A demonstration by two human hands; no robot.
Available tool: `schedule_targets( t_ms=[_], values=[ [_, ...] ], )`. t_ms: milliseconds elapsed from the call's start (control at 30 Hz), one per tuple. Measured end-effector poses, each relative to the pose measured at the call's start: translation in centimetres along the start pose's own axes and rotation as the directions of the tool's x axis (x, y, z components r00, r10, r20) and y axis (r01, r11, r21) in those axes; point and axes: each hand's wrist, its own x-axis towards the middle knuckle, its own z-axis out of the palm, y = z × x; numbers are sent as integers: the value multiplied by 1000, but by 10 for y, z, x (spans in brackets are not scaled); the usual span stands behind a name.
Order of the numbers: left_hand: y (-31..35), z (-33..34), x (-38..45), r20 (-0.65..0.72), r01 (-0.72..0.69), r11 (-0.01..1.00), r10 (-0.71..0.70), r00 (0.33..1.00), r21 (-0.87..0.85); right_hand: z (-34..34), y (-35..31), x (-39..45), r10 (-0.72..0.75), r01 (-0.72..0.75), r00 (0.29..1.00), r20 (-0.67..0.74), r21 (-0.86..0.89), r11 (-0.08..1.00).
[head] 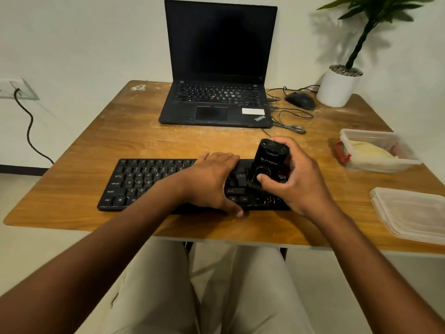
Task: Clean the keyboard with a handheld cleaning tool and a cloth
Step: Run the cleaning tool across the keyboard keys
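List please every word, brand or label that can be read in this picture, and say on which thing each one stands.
"ThinkPad": on the laptop, at the front right corner of its palm rest.
"Ctrl", "Shift", "Caps Lock", "Alt": on keys of the black keyboard.
A brand that looks like "STRIFF": on the black cleaning tool held by the right hand; blurred, not certain.
White sticker on the laptop: too small to read.
Laptop key legends: too small to read.
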Motion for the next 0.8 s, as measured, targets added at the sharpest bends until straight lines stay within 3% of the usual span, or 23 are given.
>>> schedule_targets(
  t_ms=[300,467,567,800],
  values=[
    [5,-6,4,47,37,999,-36,998,-24,-37,13,13,37,-14,990,134,-166,986],
    [7,-10,5,16,33,999,-33,999,-35,-20,2,42,-16,19,1000,22,-116,993],
    [8,-10,5,19,27,998,-26,999,-48,0,3,58,-37,43,996,76,-78,996],
    [7,-11,4,45,21,1000,-21,999,10,-44,26,61,80,-36,985,151,-275,961]
  ],
)
